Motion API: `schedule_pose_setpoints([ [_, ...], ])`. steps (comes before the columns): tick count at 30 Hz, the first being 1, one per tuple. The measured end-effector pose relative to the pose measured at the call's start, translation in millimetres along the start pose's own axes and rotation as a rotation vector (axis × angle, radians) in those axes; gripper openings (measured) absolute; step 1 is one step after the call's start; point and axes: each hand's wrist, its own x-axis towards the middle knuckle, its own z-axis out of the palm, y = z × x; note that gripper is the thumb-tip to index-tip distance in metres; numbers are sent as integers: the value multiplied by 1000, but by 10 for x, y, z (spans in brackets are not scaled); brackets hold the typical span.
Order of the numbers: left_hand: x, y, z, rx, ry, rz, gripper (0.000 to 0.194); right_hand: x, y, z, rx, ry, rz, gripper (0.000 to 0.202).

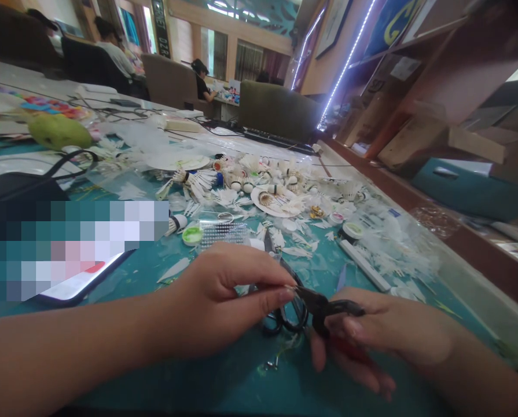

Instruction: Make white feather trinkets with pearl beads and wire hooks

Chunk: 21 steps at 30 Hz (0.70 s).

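My right hand (371, 336) is closed around a pair of pliers (313, 300) with dark jaws and black and red handles. The jaws point left and meet the fingertips of my left hand (241, 284). Thumb and forefinger of that left hand are pinched together; whatever is between them is too small to make out. Beneath and behind the hands lie scissors (272, 323) with black loop handles, partly hidden. Small metal bits (271, 365) lie on the green mat (189, 382) below the pliers.
Shuttlecocks (198, 182) and loose white feathers (300, 251) crowd the table's middle. A clear bead sheet (224, 233), a green pot (193, 235) and a white bar (365, 266) lie closer. A lit phone (85, 284), partly pixelated, is left. Several people sit behind.
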Motion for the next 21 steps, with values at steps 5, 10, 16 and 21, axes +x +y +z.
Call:
schedule_pose_setpoints([
  [5,33,16,-12,-22,-91,-8,13,-20,-9,-46,-53,-41,48,72],
  [10,28,11,-52,-3,-198,26,14,-29,-80,-61,-127,-68,101,75],
  [16,25,-32,-74,46,-282,119,16,-29,-69,-83,-144,-88,106,71],
  [21,29,-41,-84,85,-331,247,15,-25,-26,-91,-197,-85,77,64],
])
